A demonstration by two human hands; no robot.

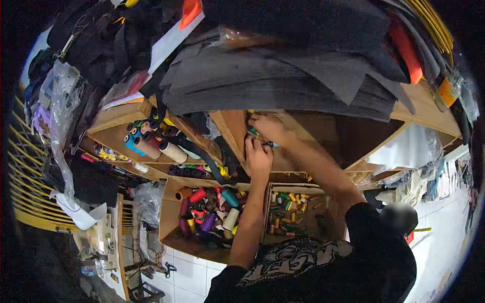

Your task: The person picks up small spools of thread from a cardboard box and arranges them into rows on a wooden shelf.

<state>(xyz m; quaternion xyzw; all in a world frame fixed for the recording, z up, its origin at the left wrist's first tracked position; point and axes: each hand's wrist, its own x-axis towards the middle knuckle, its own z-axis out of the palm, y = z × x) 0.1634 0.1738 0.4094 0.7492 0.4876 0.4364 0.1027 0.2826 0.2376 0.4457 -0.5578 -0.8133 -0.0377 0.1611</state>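
Note:
Both of my hands reach into a wooden shelf compartment beside its upright divider. My left hand is lower, its fingers bent over small colored items that are too small to name. Just above and to the right, my right hand is curled near the same items, with its fingertips partly hidden. Under my forearms stands a cardboard box holding thread spools of several colors. The box section to the right holds many small thread bobbins.
Stacked dark fabric overhangs the shelf. Large thread cones fill the left compartment. A clear plastic bag lies in the right one. At the lower left is a sewing machine. A blurred round shape sits by the right sleeve.

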